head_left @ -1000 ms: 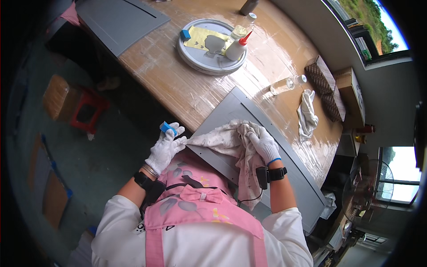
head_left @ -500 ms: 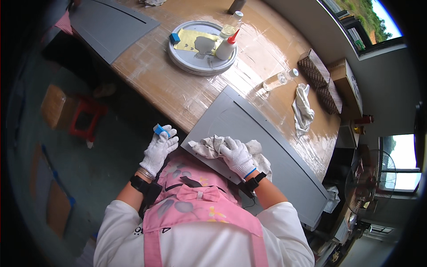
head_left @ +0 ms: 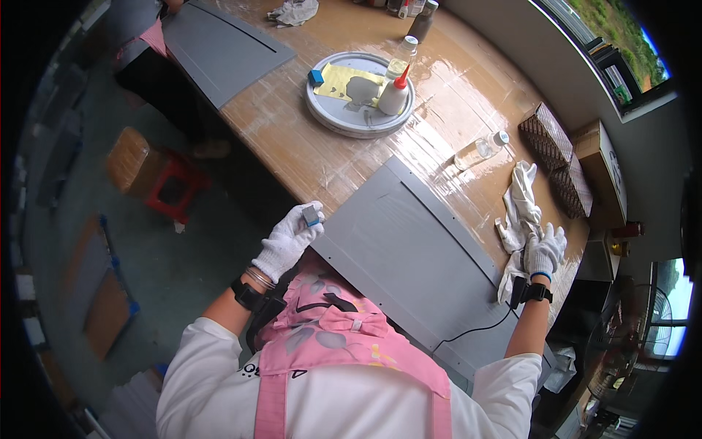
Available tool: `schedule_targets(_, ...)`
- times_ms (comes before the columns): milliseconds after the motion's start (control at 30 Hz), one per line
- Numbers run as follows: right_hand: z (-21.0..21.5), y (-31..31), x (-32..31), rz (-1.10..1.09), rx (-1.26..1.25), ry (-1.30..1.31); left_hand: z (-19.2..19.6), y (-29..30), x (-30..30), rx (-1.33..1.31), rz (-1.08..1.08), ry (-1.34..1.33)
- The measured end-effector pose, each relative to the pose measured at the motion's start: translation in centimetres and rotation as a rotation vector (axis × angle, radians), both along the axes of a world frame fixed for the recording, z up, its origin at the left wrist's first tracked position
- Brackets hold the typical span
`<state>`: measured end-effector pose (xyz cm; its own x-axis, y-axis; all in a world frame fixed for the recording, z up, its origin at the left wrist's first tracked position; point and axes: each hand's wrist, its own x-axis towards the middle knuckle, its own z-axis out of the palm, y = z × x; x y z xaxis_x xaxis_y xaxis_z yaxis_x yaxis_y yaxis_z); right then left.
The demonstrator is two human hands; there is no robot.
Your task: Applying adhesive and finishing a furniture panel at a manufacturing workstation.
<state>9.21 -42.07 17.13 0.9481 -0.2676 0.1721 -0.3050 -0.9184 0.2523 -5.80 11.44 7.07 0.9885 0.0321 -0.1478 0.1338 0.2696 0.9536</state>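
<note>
Left hand (head_left: 290,239) pinching small grey block (head_left: 312,215) at grey panel (head_left: 409,252) edge; right hand (head_left: 544,250) closed on white rag (head_left: 521,212), right of frame. Best keep block flat, pressure even.

I noted a matt grey panel (head_left: 409,249), glossy wooden tabletop (head_left: 468,88), knit cotton gloves, crumpled white cloth (head_left: 521,197).

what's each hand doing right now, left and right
Left hand: closed on a small blue-grey block.
Right hand: resting on the white cloth; cannot tell if it grips it.
</note>
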Motion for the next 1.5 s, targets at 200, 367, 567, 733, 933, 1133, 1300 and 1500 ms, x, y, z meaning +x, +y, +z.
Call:
schedule_targets(200, -4.4, 16.6, -4.3, 0.255, 1.623, 0.464, 2.8, -4.9, 0.0, 0.039, -0.074, -0.032)
schedule_targets(367, -7.5, 24.1, -9.2, 0.332, 2.316, 0.974, 4.8, -8.6, 0.1, 0.529, -0.203, -0.191)
schedule_targets(567, -9.9, 25.1, -11.8, 0.157, 2.715, 1.214, 3.5, -10.7, -2.1, 0.539, -0.193, -0.09)
schedule_targets(733, -11.4, 23.2, -11.0, -0.133, 2.77, 1.047, 4.0, -10.7, -3.3, 0.988, -0.152, 0.003)
schedule_targets(933, -12.5, 22.0, -9.5, -0.314, 2.831, 0.846, 0.5, -6.3, -4.5, 0.83, 0.15, 0.141)
schedule_targets(1133, -11.4, 23.0, -9.1, -0.372, 2.783, 0.735, -1.8, -2.7, -2.4, 0.79, 0.141, 0.193)
schedule_targets(1300, -11.3, 24.6, -8.2, -0.341, 2.781, 0.619, -3.8, 0.1, 0.1, 0.689, -0.005, 0.283)
schedule_targets(1500, -10.6, 27.4, -7.6, -0.265, 2.663, 0.372, -4.2, 2.6, 2.8, 0.594, -0.449, 0.441)
